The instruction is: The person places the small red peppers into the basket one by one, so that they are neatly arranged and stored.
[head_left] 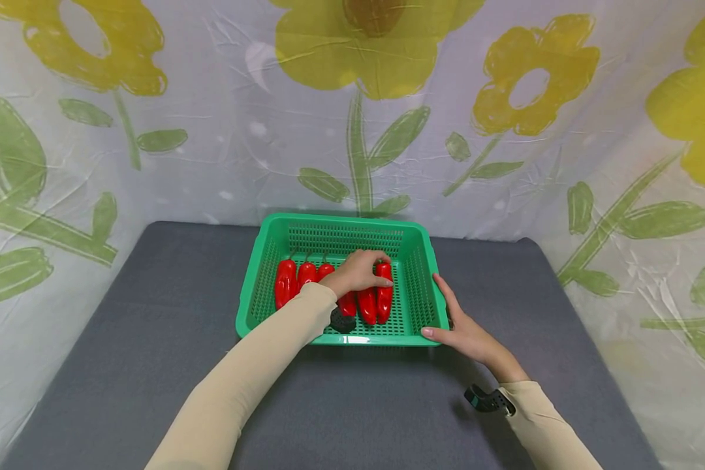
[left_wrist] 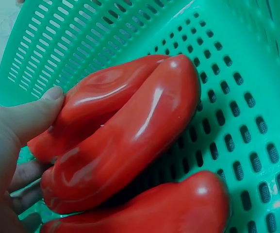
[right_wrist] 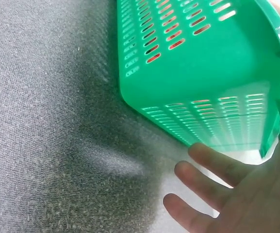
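Inside a green plastic basket (head_left: pixel 352 219), several glossy red peppers (head_left: pixel 286 284) lie side by side in a row. My left hand (head_left: pixel 358 271) reaches over the row and holds the stem end of the rightmost red pepper (head_left: pixel 384 303). In the left wrist view, the thumb presses on that pepper and the other fingers are partly hidden behind it. At the basket's front right corner, my right hand (head_left: pixel 464 329) rests its thumb and index finger on the rim. Its other fingers (right_wrist: pixel 198 179) stretch out below, apart from the basket wall.
The basket stands on a grey cloth-covered table (head_left: pixel 376 405). A white sheet with yellow flowers (head_left: pixel 358 130) hangs behind and along both sides. My left forearm hides part of the pepper row and the basket's front rim.
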`<state>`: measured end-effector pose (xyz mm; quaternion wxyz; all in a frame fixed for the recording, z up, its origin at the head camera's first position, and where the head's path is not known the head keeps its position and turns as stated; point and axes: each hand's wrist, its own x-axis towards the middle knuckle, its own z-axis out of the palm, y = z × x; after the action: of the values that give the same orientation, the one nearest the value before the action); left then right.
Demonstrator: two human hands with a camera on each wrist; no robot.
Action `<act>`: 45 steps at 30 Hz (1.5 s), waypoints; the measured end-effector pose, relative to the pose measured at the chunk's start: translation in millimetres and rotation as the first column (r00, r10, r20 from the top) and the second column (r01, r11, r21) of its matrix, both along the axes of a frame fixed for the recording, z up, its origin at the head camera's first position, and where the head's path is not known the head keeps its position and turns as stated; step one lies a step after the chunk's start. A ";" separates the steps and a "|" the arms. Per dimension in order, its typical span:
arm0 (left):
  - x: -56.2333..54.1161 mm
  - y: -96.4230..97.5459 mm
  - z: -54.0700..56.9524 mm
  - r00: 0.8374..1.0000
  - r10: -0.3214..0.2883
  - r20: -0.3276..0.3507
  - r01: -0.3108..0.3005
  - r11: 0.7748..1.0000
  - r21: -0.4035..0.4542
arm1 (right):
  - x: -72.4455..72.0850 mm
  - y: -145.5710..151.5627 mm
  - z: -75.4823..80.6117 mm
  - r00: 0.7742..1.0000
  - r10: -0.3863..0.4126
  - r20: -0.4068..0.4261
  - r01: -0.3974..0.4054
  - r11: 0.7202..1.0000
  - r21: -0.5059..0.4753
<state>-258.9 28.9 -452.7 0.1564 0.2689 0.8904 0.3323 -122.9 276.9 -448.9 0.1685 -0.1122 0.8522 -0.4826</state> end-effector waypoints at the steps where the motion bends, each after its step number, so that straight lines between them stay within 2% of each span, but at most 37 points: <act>1: 0.0 -0.1 -0.1 1.000 0.002 -0.001 -0.002 1.000 -0.003 | -0.1 0.0 0.0 1.000 0.000 0.000 0.000 1.000 -0.001; 14: -1.0 0.5 -0.8 0.999 -0.007 -0.049 0.004 0.998 -0.056 | -0.2 -0.7 0.9 1.000 -0.006 0.002 0.006 1.000 0.001; 29: -0.3 0.3 0.9 1.000 -0.007 -0.029 0.006 0.998 -0.056 | 0.4 -1.3 2.4 1.000 -0.004 0.005 0.004 1.000 0.002; 45: -1.7 1.2 -0.4 0.999 -0.013 -0.044 0.010 0.998 -0.063 | 0.0 0.0 0.5 1.000 0.000 -0.001 0.000 1.000 -0.004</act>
<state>-260.7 30.1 -453.2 0.1468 0.2762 0.9021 0.2974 -122.9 276.9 -448.4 0.1677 -0.1127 0.8513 -0.4843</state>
